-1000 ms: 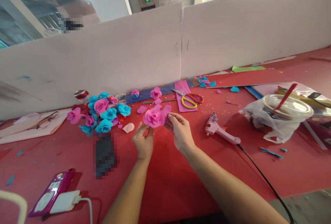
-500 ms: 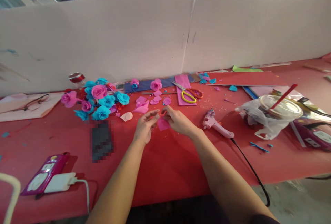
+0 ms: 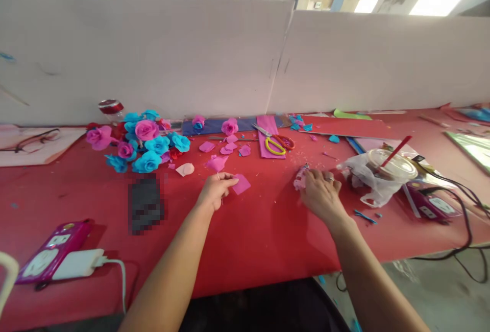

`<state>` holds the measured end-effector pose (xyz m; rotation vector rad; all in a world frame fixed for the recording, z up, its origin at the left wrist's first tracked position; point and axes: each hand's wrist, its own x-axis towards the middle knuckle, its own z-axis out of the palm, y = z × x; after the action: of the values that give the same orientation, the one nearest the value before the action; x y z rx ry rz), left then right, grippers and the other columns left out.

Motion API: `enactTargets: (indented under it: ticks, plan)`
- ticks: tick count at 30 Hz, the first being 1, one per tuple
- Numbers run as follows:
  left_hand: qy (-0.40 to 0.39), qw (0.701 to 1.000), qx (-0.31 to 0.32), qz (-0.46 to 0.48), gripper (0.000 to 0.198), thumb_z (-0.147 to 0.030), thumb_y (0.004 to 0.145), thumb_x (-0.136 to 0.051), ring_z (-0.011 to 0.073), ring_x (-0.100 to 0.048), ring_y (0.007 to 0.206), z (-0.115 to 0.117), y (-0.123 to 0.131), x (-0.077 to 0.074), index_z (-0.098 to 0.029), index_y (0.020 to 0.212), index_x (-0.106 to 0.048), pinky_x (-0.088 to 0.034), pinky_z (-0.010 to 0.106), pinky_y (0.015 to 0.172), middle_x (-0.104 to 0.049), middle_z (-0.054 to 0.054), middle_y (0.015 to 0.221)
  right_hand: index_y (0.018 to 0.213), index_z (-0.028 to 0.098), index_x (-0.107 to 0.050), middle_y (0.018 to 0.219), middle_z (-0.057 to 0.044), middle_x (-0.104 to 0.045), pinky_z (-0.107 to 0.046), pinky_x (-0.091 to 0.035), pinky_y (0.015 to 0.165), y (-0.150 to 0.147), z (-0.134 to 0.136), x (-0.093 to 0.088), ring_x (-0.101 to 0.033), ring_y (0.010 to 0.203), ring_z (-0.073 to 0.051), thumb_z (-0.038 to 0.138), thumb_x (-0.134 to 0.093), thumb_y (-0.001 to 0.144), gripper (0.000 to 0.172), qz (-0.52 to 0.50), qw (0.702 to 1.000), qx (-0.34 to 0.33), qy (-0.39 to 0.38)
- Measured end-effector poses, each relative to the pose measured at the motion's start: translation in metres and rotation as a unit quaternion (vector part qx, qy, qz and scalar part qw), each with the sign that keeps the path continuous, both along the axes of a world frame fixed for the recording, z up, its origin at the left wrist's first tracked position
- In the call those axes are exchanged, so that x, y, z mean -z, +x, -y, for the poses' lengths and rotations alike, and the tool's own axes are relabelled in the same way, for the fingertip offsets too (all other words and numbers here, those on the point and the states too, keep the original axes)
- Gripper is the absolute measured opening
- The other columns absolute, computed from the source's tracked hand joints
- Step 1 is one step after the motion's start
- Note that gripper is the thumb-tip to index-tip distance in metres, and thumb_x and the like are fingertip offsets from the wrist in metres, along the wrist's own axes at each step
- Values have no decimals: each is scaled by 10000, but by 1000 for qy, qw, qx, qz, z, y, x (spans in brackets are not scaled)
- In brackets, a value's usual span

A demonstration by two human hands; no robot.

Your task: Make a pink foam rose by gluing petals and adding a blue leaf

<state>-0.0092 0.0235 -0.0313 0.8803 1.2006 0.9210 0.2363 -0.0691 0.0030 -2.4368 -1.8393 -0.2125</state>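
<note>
One pink petal (image 3: 242, 184), flat on red desk (image 3: 268, 240), mid-desk. Left hand (image 3: 213, 193) just left of it, fingers (image 3: 228, 181) curled, tips touching petal's left edge; hold not discernible. Right hand (image 3: 320, 195) well apart to the right, laid over one pink glue gun (image 3: 299, 181), fingers bent across its body; grip not discernible. Behind: one pair of scissors (image 3: 278, 143), two single pink flowers (image 3: 229, 126), one bouquet (image 3: 140, 142) far left, one lidded cup (image 3: 392, 166) right. Bare desk between hands and toward near edge; white partition (image 3: 191, 56) along far edge.
</note>
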Motion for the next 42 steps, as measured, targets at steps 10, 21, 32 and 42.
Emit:
enactTargets:
  ticks: [10,21,32,42]
  plan:
    - [11,986,17,-163,104,-190,557,-739,52,-359,410,1,-3,-1,-151,585,-647,-252,205,429,-584,-9,493,1098,98,-541,1024,-186,-591,-360,-400,715,30,7,20,-564,915,-302,274,-470,792,360,8,1000,19,-23]
    - [101,950,44,-294,125,-297,558,-703,170,-596,651,-9,-5,24,-186,612,-678,-412,254,594,-693,43,663,1155,221,-591,1013,-63,-661,-295,-459,821,-42,24,-14,-596,952,-206,406,-448,887,356,-445,856,-262,-33]
    - [111,942,62,-311,131,-304,583,-692,152,-578,595,-5,-4,15,-177,608,-674,-396,250,563,-664,31,599,822,180,-614,540,21,-508,-224,-348,509,-58,16,9,-468,510,-120,516,-459,860,372,-428,871,-215,-107]
    - [102,941,102,-307,134,-129,545,-676,159,-610,673,-7,-7,15,-180,668,-686,-439,247,625,-684,24,669,518,187,-435,457,31,-423,-223,-277,463,-57,14,13,-397,448,-87,568,-439,845,501,-393,894,-178,-124]
